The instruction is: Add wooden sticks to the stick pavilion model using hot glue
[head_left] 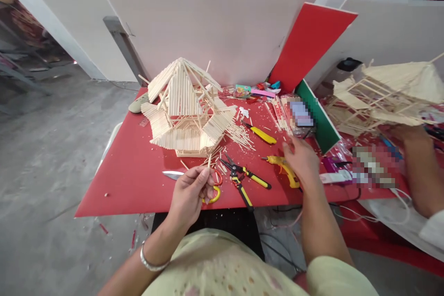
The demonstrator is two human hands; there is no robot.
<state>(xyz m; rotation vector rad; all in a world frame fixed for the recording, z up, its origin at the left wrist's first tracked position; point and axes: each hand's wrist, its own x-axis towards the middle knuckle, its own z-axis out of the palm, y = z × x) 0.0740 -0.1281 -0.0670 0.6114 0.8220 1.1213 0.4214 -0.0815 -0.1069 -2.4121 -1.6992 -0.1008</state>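
My left hand [194,189] is closed, pinching a short wooden stick [209,161] that points upward near the table's front edge. Beneath that hand lie scissors [217,194] with red and yellow handles, partly covered by the fingers. My right hand [302,159] hovers beside a yellow glue gun [282,169], thumb and fingers apart, with nothing visible in it. Ahead of the left hand stands a model pavilion [183,111] built of wooden sticks, with a peaked upper roof and a flared lower one. Black-and-yellow cutting pliers [241,175] rest between my hands.
A yellow utility knife [262,135], loose sticks [239,134] and packaged sticks [279,113] lie on the red tabletop [118,180]. White boards [208,23] rise behind. At right, another person's arm [421,166] reaches beside a second stick model [385,97]. Cables hang below the edge.
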